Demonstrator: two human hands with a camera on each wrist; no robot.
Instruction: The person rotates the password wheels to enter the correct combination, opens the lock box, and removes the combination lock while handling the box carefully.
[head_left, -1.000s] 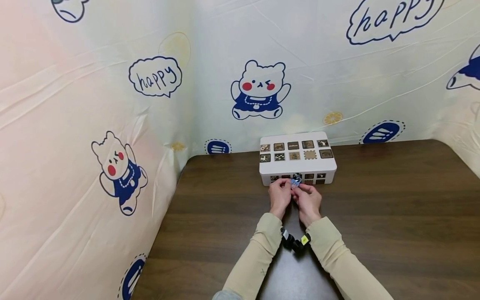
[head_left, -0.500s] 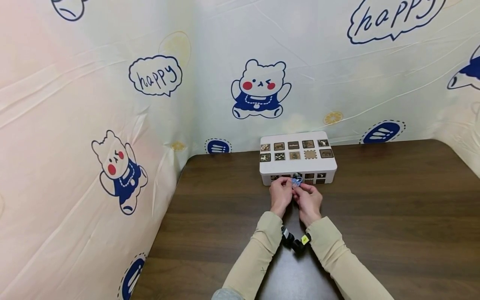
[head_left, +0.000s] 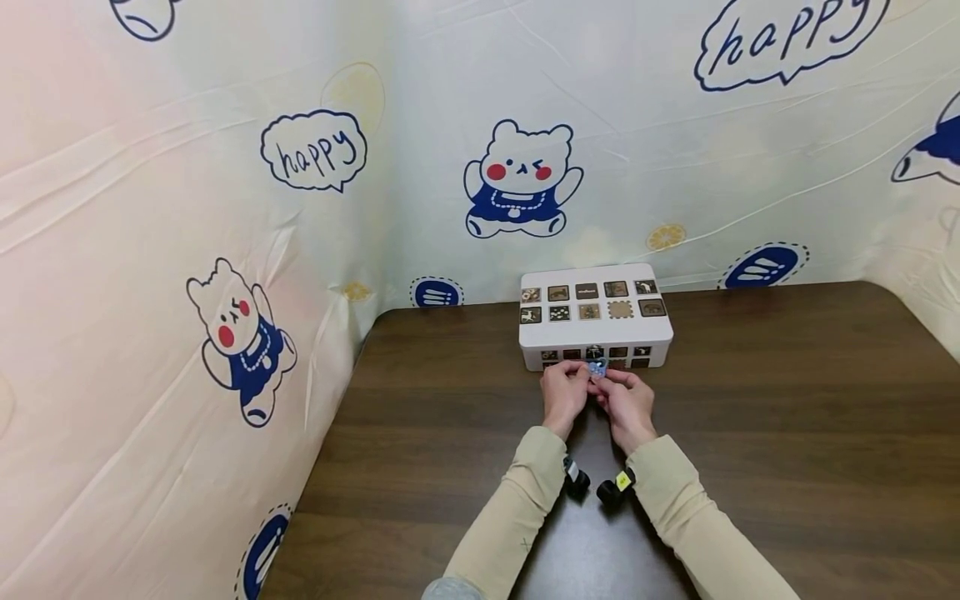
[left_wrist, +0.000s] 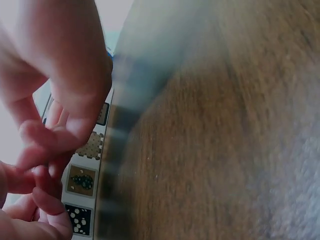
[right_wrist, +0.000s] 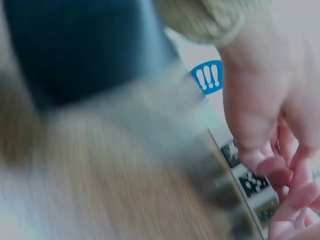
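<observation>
Both hands meet at the front of a white box (head_left: 596, 332) patterned with small square pictures. Between their fingertips is a small light-blue object (head_left: 597, 367) with what looks like a loop at its top; its kind is too small to tell. The left hand (head_left: 564, 397) pinches it from the left, the right hand (head_left: 628, 408) from the right. In the left wrist view, the fingers of the left hand (left_wrist: 65, 95) overlap those of the other hand, and the object is hidden. The right wrist view likewise shows the right hand (right_wrist: 272, 110) with fingers bent together.
The box stands at the back of a dark wooden table (head_left: 435, 467), close to a printed curtain (head_left: 420, 167) with bears. Another curtain stretch runs along the table's left side. A small black camera (head_left: 576, 482) sits on the left wrist, another black camera (head_left: 611, 492) on the right.
The right hand and forearm have shifted slightly right, and the wrist cameras stand farther apart. The light-blue object has moved a little right with the fingers. The box has stayed in place.
</observation>
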